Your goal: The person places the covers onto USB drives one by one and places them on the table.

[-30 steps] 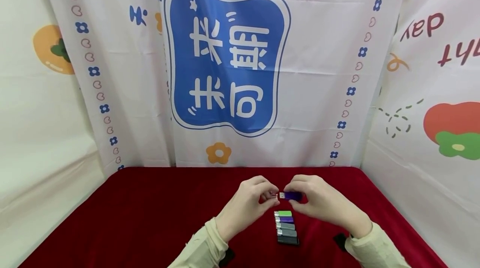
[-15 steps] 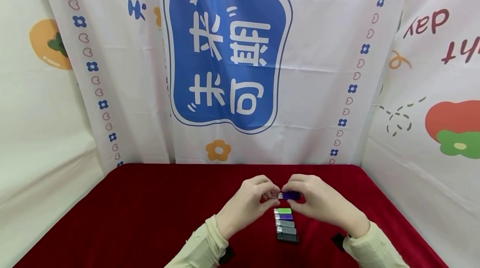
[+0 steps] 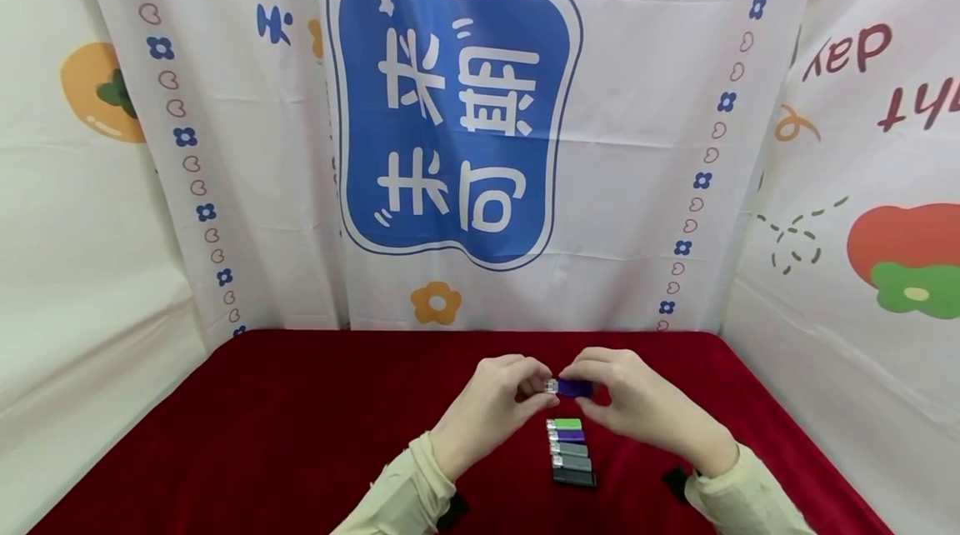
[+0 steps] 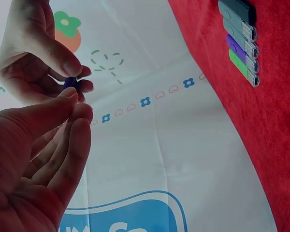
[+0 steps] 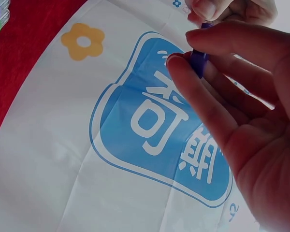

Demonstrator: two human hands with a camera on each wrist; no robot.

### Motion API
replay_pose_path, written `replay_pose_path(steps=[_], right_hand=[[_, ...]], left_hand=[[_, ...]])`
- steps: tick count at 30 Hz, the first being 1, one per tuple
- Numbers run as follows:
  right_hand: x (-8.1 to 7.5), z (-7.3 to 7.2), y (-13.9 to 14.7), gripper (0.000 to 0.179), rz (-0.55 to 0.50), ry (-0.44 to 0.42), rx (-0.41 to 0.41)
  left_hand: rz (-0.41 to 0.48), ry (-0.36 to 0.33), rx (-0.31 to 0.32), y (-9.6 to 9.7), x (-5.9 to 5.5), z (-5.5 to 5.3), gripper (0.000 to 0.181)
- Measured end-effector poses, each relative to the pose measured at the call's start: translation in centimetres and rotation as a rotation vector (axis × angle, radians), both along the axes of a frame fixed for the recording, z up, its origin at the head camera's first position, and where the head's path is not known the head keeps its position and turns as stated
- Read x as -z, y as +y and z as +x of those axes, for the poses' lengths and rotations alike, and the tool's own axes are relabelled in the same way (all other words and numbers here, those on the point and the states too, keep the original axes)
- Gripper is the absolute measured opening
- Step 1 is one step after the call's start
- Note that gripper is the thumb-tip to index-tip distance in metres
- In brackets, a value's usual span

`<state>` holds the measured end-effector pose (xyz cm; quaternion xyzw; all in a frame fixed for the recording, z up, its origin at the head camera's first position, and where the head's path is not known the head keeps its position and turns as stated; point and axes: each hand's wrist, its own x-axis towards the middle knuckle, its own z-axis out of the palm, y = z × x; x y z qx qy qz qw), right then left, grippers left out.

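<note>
Over the red cloth, my right hand (image 3: 637, 402) pinches a purple USB flash drive (image 3: 574, 387) between thumb and fingers, its plug end facing left. A small clear cap (image 3: 551, 386) sits around that plug end, and my left hand (image 3: 498, 402) pinches it. Whether the cap is fully seated cannot be told. In the left wrist view, my left fingertips (image 4: 70, 96) meet the end of the drive and hide the cap. The right wrist view has the purple body (image 5: 199, 60) between my right thumb and fingers.
Below the hands lies a column of several capped flash drives: green (image 3: 567, 424), purple (image 3: 570, 436), grey ones (image 3: 573, 457) and a black one (image 3: 575, 477) nearest me. Red cloth (image 3: 300, 427) covers the table. Printed white curtains (image 3: 637, 143) enclose its back and sides.
One second ago a gap separated the bare metal plug from my left fingers. The hands have come together, and the clear cap now surrounds the plug. The drive has shifted slightly left.
</note>
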<state>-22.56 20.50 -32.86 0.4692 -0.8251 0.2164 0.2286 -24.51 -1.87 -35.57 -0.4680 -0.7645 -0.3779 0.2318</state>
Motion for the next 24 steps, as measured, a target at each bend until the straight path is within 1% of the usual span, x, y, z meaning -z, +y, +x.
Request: replay_pose_path(steps=[8,11,17,20,24], right_hand=[[-0.29,-0.12,-0.05,0.027,-0.044,0.085,-0.007],[-0.3,0.01,-0.06,0.027,-0.045,0.077,0.001],[-0.28,0.35,-0.03,0.028,-0.009,0.053,0.058],[-0.23,0.32,-0.05,0.028,0.001,0.061,0.054],[-0.23,0.3,-0.07,0.03,-0.003,0.076,0.018]], left_hand=[[-0.011,0.012,-0.016,-0.07,-0.11,-0.08,0.018],[-0.01,0.017,-0.015,-0.12,-0.09,-0.16,0.019],[-0.015,0.019,-0.003,-0.11,-0.09,-0.09,0.019],[-0.032,0.029,-0.004,-0.1,-0.04,-0.01,0.018],[-0.047,0.048,-0.008,-0.14,-0.09,0.09,0.018]])
